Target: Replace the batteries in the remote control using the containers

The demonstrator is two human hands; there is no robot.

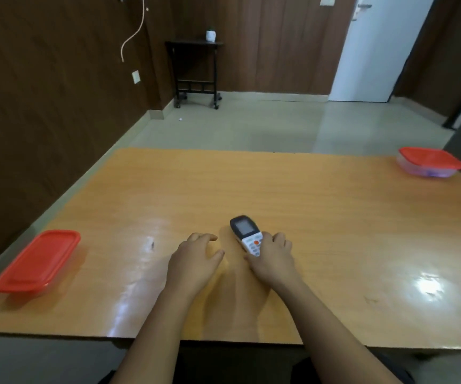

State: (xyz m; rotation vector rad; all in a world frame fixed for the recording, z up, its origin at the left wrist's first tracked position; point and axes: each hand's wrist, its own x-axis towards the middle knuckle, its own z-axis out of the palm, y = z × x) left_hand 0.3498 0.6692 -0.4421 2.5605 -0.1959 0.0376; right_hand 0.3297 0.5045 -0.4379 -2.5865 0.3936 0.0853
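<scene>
A white and dark remote control [246, 234] with a small screen and an orange button lies face up on the wooden table [334, 217], near its middle. My right hand [272, 259] grips the remote's near end, fingers curled round its right side and thumb at its left. My left hand [196, 259] rests on the table just left of the remote, fingers loosely bent, holding nothing. A clear container with a red lid [38, 261] sits at the table's left edge. A second red-lidded container [430, 162] stands at the far right corner, with something purple inside.
The table's near edge runs just below my forearms. Beyond the table lies tiled floor, with a small dark side table [194, 70] against the brown wall and a white door [376, 51] at the back right.
</scene>
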